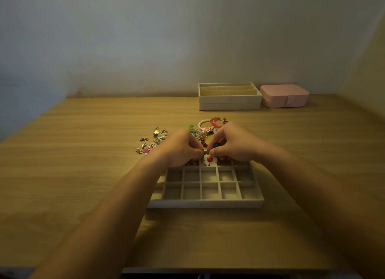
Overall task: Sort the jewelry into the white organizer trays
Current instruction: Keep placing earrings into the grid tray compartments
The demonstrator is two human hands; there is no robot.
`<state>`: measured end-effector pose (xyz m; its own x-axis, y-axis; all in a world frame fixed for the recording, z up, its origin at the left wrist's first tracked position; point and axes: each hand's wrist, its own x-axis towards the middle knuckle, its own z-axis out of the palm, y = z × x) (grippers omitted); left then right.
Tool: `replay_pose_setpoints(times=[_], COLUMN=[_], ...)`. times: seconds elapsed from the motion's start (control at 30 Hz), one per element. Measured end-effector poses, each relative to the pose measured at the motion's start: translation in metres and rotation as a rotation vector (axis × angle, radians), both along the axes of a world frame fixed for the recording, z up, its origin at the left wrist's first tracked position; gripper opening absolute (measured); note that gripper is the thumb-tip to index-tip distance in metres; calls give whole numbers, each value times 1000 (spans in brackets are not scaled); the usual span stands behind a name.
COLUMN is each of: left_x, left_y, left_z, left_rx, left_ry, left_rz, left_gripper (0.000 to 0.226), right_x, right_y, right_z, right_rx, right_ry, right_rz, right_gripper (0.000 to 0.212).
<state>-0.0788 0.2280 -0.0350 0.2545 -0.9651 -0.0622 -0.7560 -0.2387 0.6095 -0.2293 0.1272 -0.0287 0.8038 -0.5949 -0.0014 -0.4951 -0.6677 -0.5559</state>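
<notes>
A white gridded organizer tray [206, 201] lies on the wooden desk in front of me. Over its far row my left hand [181, 148] and my right hand [233, 144] meet, fingers curled, both pinching a piece of jewelry with a white flower and red centre [210, 160]. A dark blue bead [216, 145] shows between the fingers of my right hand. Some small items [190, 163] lie in a far-row cell under my left hand. Loose earrings [152, 141] are scattered to the left, bracelets and charms [210, 126] lie beyond my hands.
Two stacked white trays with long slots [229, 103] stand at the back of the desk, a shut pink jewelry box [284, 96] beside them on the right. A wall runs behind the desk and another closes in on the right.
</notes>
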Motion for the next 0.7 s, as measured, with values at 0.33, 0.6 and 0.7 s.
replay_pose_setpoints(times=[0.33, 0.6, 0.7], left_x=[1, 1, 1], left_y=[2, 2, 2], left_z=[5, 4, 4], left_rx=[24, 34, 34], left_ry=[-21, -35, -51], left_rz=[-49, -51, -51], left_gripper=[20, 14, 11], right_x=[7, 6, 6], right_y=[13, 17, 14], right_z=[-6, -10, -10], right_rx=[-248, -382, -333], right_ry=[26, 1, 6], right_rz=[-9, -35, -39], right_gripper=[14, 22, 26])
